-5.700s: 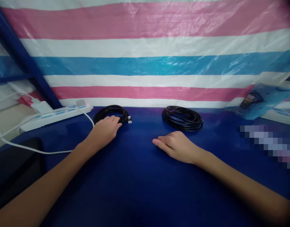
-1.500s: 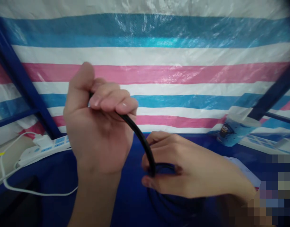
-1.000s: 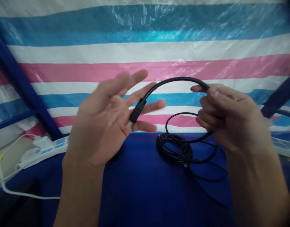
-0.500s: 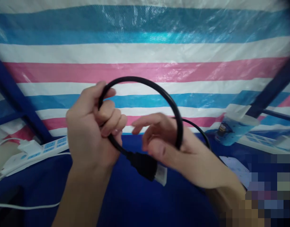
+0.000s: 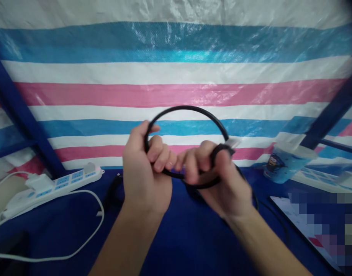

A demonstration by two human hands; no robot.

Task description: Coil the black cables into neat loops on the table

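Observation:
A thick black cable arches in a loop between my two hands, above the blue tabletop. My left hand is closed around the cable at the loop's left side. On the other side my right hand grips the cable's connector, thumb pressed on its black housing. A pale, clear-looking cap sticks out past the thumb, blurred by motion. More of the cable hangs behind my right hand down to the table.
On the left lies a white power strip with a plug in it and a white cord. Another dark cable rests behind my left wrist. A blue paper cup, a second power strip and a flat screen device stand or lie right.
My right hand has gone from loose, spread fingers to gripping the connector, which now points up and right. My left hand and the loop sit further right and slightly lower in view.

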